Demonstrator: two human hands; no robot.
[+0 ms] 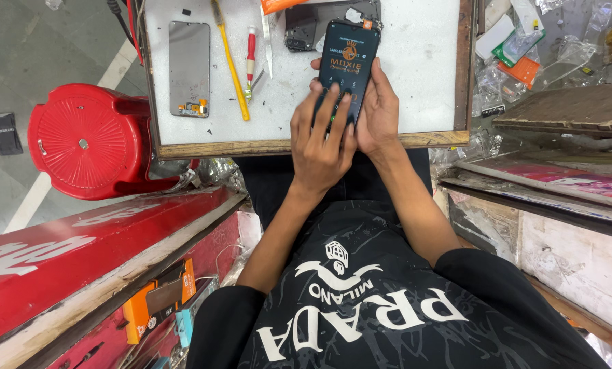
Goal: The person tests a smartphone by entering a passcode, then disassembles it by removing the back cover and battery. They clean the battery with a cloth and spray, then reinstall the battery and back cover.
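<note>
Standing at nine o'clock of the work tray [429,102] is a red plastic stool [87,140]. On the tray's white mat, from left, lie a loose phone screen [188,67], a yellow-handled tool [232,65] and a red-handled screwdriver [251,55]. At six o'clock of the tray, the left hand [320,140] lies with fingers spread loosely on the lit smartphone [347,65], pressing its lower screen. The right hand [378,109] cups the phone's right edge, fingers wrapped behind. Bare mat remains at three o'clock, up to the wooden rim.
</note>
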